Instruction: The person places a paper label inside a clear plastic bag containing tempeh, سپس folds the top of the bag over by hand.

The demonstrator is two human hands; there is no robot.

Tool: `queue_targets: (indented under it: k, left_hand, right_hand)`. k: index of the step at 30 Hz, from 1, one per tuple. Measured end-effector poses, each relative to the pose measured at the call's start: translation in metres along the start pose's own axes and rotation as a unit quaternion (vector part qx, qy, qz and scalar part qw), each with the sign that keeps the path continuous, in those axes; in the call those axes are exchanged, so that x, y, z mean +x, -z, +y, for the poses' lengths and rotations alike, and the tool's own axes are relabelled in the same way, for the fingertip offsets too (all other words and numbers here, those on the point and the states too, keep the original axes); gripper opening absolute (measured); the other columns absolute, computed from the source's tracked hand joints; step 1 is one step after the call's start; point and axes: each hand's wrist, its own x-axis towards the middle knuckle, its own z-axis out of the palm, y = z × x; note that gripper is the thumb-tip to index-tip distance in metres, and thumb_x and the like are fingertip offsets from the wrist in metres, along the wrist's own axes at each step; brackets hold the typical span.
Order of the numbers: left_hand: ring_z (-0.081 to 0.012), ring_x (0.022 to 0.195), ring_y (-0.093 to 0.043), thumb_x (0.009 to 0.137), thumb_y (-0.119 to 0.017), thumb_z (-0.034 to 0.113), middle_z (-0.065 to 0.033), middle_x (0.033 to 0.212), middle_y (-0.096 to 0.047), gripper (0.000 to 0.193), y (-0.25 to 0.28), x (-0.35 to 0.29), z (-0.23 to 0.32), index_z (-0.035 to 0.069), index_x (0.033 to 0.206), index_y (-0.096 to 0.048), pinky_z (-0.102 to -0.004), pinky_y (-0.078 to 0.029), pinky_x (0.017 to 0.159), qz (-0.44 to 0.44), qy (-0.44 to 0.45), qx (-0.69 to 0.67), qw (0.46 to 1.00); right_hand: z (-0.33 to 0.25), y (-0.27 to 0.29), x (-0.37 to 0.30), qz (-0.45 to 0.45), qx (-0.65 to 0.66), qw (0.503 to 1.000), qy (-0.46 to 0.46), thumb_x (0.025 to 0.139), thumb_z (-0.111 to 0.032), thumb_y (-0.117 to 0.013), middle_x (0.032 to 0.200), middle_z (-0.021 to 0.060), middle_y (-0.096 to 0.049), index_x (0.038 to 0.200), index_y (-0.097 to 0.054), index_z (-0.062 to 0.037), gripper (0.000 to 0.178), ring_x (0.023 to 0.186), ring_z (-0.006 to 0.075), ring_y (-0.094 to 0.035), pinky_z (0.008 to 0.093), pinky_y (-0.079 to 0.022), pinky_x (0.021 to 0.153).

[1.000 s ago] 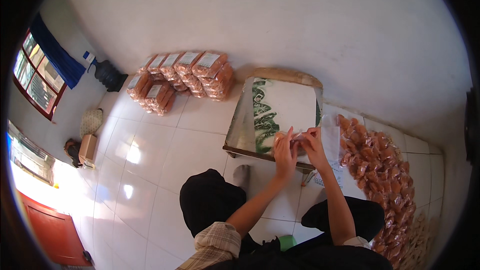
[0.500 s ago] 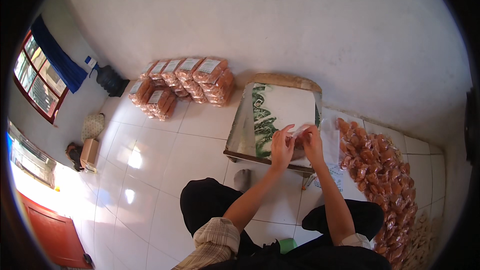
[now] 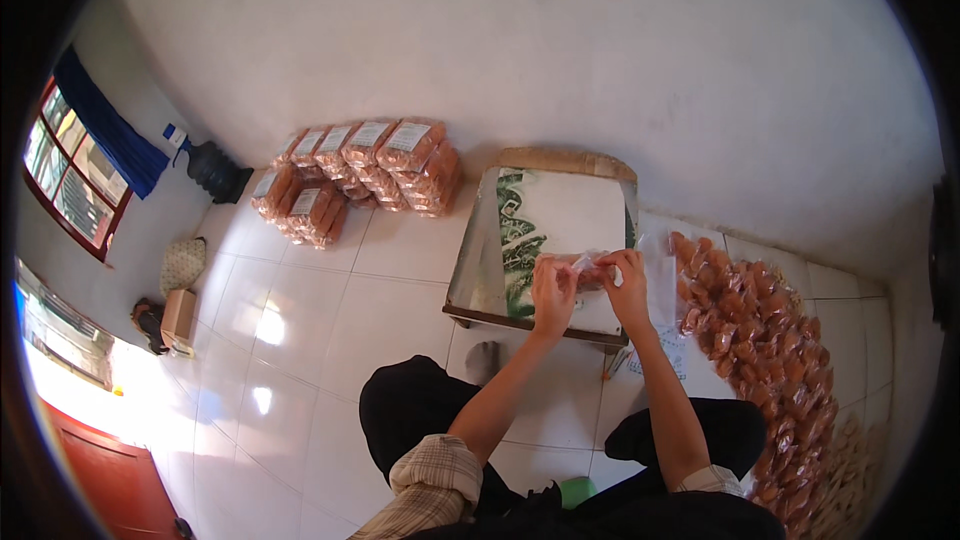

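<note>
Over the near part of a low table [image 3: 583, 202] I hold a small clear plastic packet [image 3: 591, 278] with reddish-orange contents. My left hand [image 3: 553, 295] pinches its left end, fingers bent. The right-hand end is gripped between the thumb and fingers of my right hand [image 3: 627, 288]. Both hands are partly in front of the packet, so its exact contents cannot be made out. The tabletop is white with a dark green leafy pattern along its left side.
A long heap of small orange-brown packets [image 3: 752, 335] lies on the floor at right. Clear plastic sheets [image 3: 657, 280] and a printed sheet [image 3: 662, 358] are beside the table. Large labelled packs [image 3: 412, 165] are stacked by the wall. A water jug [image 3: 214, 172] stands farther left.
My hands have moved slightly apart and turned, and the packet is now stretched sideways between them, showing more of its reddish contents. The view has shifted a little.
</note>
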Motion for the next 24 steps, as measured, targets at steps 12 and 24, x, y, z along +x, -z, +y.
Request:
queue_targets:
  k: [12, 24]
  left_hand:
    - [-0.0259, 0.079, -0.053, 0.068, -0.06, -0.011, -0.0118, 0.083, -0.05, 0.023, 0.005, -0.01, 0.01, 0.004, 0.08, -0.047, -0.0301, -0.045, 0.065, 0.004, -0.034, 0.045, 0.998]
    - [-0.0224, 0.077, -0.054, 0.069, -0.058, -0.011, -0.0076, 0.08, -0.058, 0.031, 0.01, 0.009, 0.027, 0.006, 0.094, -0.061, -0.0319, -0.045, 0.067, -0.051, -0.039, 0.058, 0.996]
  right_hand:
    - [-0.039, 0.0, -0.009, 0.111, -0.038, 0.992, 0.057, 0.073, -0.006, -0.067, 0.098, 0.0128, -0.05, 0.093, -0.055, -0.003, 0.024, 0.093, 0.0297, -0.049, 0.0378, -0.042, 0.077]
    - [-0.034, -0.006, -0.003, 0.122, -0.07, 0.986, 0.088, 0.066, 0.005, -0.063, 0.099, 0.013, -0.051, 0.083, -0.056, -0.0022, 0.02, 0.093, 0.0304, -0.048, 0.037, -0.042, 0.077]
